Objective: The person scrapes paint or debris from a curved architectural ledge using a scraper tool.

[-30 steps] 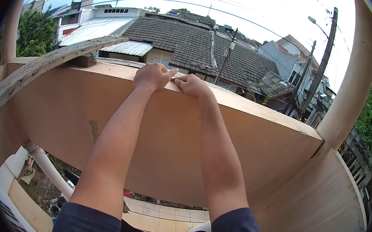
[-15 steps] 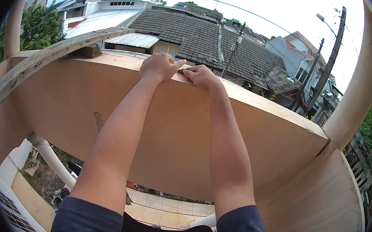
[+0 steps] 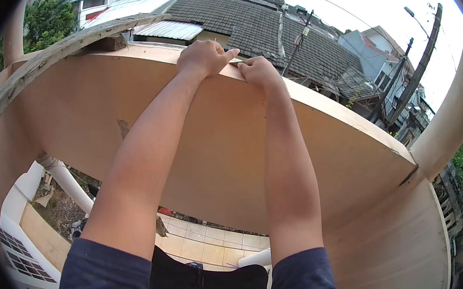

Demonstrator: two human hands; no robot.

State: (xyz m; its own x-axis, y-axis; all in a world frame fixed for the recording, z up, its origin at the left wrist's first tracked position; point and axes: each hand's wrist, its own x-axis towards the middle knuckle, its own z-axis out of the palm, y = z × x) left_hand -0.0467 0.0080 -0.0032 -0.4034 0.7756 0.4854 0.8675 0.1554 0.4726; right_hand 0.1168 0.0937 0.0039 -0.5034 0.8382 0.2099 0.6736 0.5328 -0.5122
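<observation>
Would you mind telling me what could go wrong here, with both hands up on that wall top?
1. The left hand and right hand pinch something thin on the wall top; it may slip over the far edge.
2. The weathered plank lies slanted on the wall, so a nudge might dislodge it.

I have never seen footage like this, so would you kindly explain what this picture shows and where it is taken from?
There is no machine here: a person wears a camera on the head, looking forward and down with a wide, curved lens. The two bare arms are the person's own, stretched out to the top edge of a pale balcony wall. The left hand and the right hand sit close together on that edge, curled around something thin that is too small to identify. A weathered wooden plank lies along the wall's top on the left. Beyond are tiled roofs and utility poles; below, a tiled floor.
</observation>
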